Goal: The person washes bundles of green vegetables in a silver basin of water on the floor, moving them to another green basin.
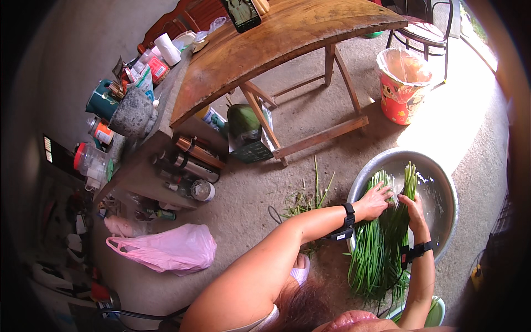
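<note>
A wide metal basin (442, 195) with water in it stands on the floor at the right. Long thin green stalks, likely garlic chives, lie in it, their leaves hanging over the near rim. My left hand (375, 202) rests palm down across the left bunch of chives (369, 245), its fingers spread. Beside it, my right hand (415, 207) is closed around a narrower bunch of chives (410, 180), pale stem ends pointing away from me. Both wrists wear black straps. The undersides of the bunches are hidden.
Loose green scraps (305, 201) lie left of the basin. A green-rimmed container (435, 313) stands near my right forearm. Beyond are a red bin with a plastic liner (400, 99) and a wooden table (282, 45). A pink plastic bag (178, 249) lies on the floor at left.
</note>
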`<action>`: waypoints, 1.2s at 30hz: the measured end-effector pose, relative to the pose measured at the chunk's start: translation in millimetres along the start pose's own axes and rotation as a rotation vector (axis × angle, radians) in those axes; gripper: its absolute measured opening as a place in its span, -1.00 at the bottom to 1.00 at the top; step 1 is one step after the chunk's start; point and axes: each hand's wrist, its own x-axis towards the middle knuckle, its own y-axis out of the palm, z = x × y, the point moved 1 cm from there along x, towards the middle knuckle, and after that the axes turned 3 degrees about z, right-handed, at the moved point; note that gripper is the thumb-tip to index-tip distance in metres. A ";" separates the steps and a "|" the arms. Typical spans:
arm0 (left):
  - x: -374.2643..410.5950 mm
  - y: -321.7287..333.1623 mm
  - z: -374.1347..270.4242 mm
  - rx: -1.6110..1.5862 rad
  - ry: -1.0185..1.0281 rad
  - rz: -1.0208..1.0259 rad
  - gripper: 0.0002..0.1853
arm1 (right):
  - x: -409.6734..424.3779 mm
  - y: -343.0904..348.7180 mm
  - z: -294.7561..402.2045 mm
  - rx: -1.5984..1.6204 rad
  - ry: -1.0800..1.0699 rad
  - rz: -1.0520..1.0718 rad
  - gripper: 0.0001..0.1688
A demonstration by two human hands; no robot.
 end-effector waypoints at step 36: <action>-3.0 54.5 -19.9 0.227 0.132 0.282 -0.84 | -27.9 -30.1 81.0 -0.063 -0.109 -0.059 -0.64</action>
